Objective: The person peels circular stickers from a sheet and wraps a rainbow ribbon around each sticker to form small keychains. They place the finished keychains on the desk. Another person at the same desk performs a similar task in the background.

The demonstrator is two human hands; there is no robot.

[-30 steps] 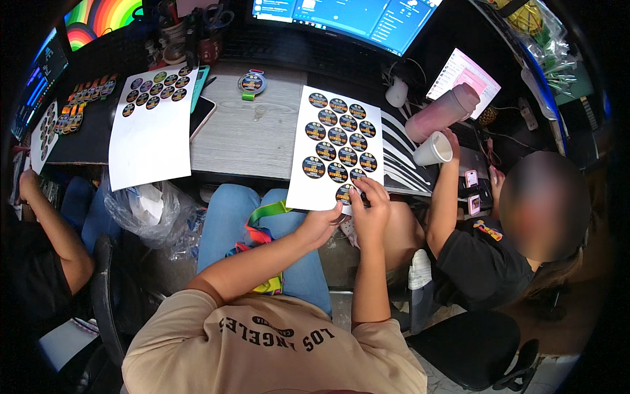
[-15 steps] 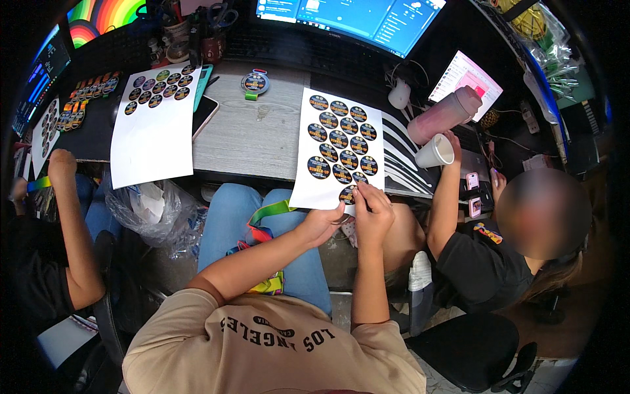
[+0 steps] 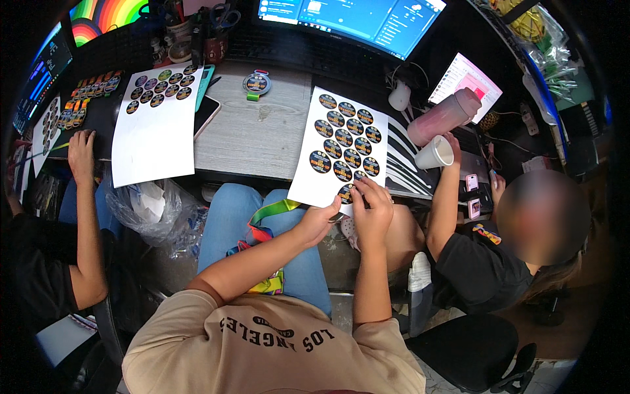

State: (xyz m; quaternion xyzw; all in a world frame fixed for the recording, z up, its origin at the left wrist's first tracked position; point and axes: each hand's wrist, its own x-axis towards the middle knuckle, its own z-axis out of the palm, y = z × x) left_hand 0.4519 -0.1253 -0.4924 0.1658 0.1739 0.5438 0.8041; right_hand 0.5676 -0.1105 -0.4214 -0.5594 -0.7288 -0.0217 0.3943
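Note:
A white sheet of round black stickers (image 3: 305, 180) lies tilted over the desk's front edge, its lower end in my hands. My left hand (image 3: 319, 224) is closed on the sheet's lower edge, thumb on top. A dark, shiny rim shows by its fingers, too hidden to name. From behind this hand a green, yellow and red ribbon (image 3: 279, 207) runs across my lap. My right hand (image 3: 374, 213) is closed at the sheet's lower right corner, fingertips against the lowest sticker (image 3: 345, 193). Whether that sticker is lifted cannot be seen.
A medal (image 3: 256, 83) lies on the grey desk (image 3: 246, 144). To its left is another sticker sheet (image 3: 151, 148). At right stand a white cup (image 3: 434, 153), a co-worker's hand (image 3: 453, 143) behind it, and a leaning pink bottle (image 3: 446, 117). Another co-worker's hand (image 3: 81, 148) is at left.
The sheet has shifted and tilted slightly to the right. My right fingers have spread a little over its corner. The left co-worker's hand has moved right and up to the desk edge.

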